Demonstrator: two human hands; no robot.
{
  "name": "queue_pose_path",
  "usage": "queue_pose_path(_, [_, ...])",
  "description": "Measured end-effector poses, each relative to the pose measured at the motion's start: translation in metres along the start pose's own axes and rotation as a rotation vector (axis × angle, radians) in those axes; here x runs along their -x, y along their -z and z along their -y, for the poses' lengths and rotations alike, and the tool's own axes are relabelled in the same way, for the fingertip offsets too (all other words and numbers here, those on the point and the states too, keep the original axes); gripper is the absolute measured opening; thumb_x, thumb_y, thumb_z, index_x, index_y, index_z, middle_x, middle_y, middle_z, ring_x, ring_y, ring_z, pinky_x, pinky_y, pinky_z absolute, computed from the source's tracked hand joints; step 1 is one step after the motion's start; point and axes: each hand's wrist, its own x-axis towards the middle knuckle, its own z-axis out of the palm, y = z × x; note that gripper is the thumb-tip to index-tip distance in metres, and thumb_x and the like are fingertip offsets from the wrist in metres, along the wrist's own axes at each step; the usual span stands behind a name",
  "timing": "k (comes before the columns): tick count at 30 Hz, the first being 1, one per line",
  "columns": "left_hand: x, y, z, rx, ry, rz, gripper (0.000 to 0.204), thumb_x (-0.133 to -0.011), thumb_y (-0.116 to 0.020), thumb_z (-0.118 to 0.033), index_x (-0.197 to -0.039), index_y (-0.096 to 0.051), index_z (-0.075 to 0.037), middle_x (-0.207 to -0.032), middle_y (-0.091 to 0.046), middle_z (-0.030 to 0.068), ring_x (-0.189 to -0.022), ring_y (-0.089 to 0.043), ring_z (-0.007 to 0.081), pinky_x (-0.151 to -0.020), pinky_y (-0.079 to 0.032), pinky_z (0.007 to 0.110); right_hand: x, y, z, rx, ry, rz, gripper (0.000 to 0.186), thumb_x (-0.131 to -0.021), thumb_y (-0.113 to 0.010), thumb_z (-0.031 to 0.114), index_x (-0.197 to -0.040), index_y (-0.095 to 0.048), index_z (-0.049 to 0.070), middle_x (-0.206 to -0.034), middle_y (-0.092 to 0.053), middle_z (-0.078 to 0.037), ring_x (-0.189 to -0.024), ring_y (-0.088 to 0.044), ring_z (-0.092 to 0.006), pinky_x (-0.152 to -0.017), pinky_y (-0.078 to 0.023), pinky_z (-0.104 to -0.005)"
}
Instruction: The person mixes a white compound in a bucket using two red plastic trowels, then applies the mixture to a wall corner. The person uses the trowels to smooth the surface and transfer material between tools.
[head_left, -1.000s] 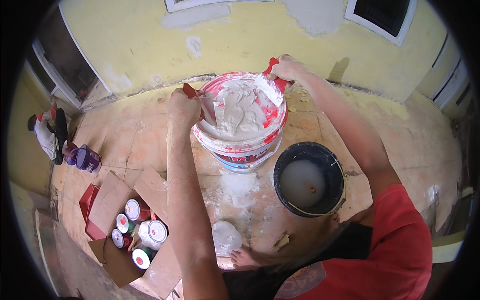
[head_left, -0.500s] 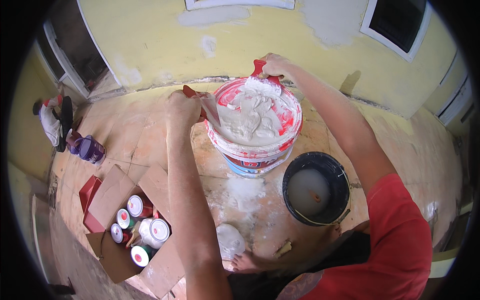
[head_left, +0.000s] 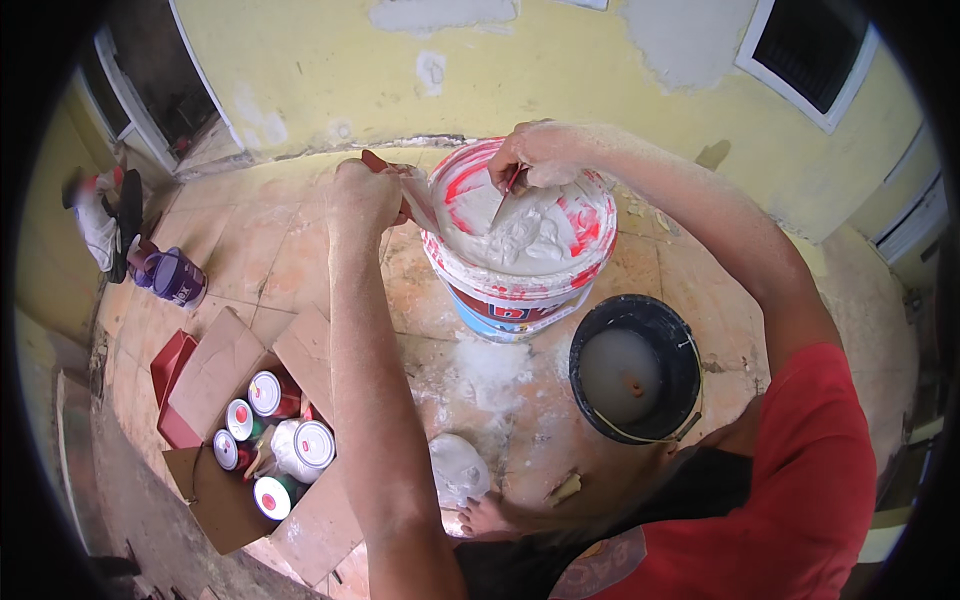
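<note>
My left hand grips a red-handled putty knife at the left rim of a big plastic bucket smeared with white and red; the blade hangs over the rim, coated pale. My right hand grips a second red scraper inside the bucket, its blade in the thick white paste. My fingers wrap round both tools and partly hide their handles. A black bucket with cloudy liquid stands to the right of the big bucket, on the floor near my bare foot.
An open cardboard box of cans lies at the lower left, by a red tray and a white plastic bundle. A purple bucket and a heap of clothing sit further left. A patched yellow wall runs behind.
My right hand has moved from the bucket's back right rim inward and leftward, tilting its scraper down into the paste. My left hand has risen a little in the picture.
</note>
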Motion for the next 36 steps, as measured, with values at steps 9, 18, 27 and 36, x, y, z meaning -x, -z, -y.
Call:
queue_pose_path(9, [0.009,-0.075,-0.016,-0.056,-0.142,0.103,0.036,-0.086,-0.068,-0.019,-0.114,-0.069,0.004,-0.108,-0.073,0.0308,-0.108,-0.071,0.0448,-0.093,-0.056,0.05,0.091,-0.021,-0.059,-0.505,-0.97,-0.437,0.04,-0.086,-0.076,0.018,-0.121,-0.068,0.0,-0.117,-0.071,-0.02,-0.098,-0.073,-0.0277,-0.072,-0.059,-0.0449])
queue_pose_path(18, [0.03,-0.113,-0.044,-0.178,-0.178,0.046,0.036,-0.087,-0.073,-0.023,-0.111,-0.069,0.004,-0.11,-0.073,0.0293,-0.111,-0.07,0.0436,-0.097,-0.055,0.049,0.077,-0.062,-0.057,-1.017,-0.96,-0.637,0.024,-0.084,-0.079,0.01,-0.104,-0.07,0.001,-0.103,-0.07,-0.013,-0.088,-0.066,-0.0246,-0.061,-0.052,-0.0385])
queue_pose_path(27, [0.034,-0.122,-0.046,0.125,0.027,0.187,0.027,-0.09,-0.056,-0.003,-0.113,-0.066,0.007,-0.097,-0.075,0.0183,-0.077,-0.077,0.0262,-0.065,-0.066,0.034,0.044,-0.067,-0.043,-1.137,-0.85,-0.731,0.022,-0.086,-0.081,0.015,-0.104,-0.071,0.006,-0.09,-0.068,-0.007,-0.075,-0.06,-0.019,-0.055,-0.048,-0.0371])
queue_pose_path(36, [0.011,-0.117,-0.005,0.735,0.306,0.311,0.025,-0.095,-0.052,0.005,-0.117,-0.058,0.015,-0.101,-0.068,0.0231,-0.078,-0.075,0.0324,-0.061,-0.07,0.035,0.067,-0.068,-0.007,-0.472,-0.156,-1.027,0.034,-0.093,-0.069,0.003,-0.127,-0.072,0.008,-0.118,-0.076,-0.015,-0.103,-0.073,-0.0213,-0.09,-0.056,-0.0332])
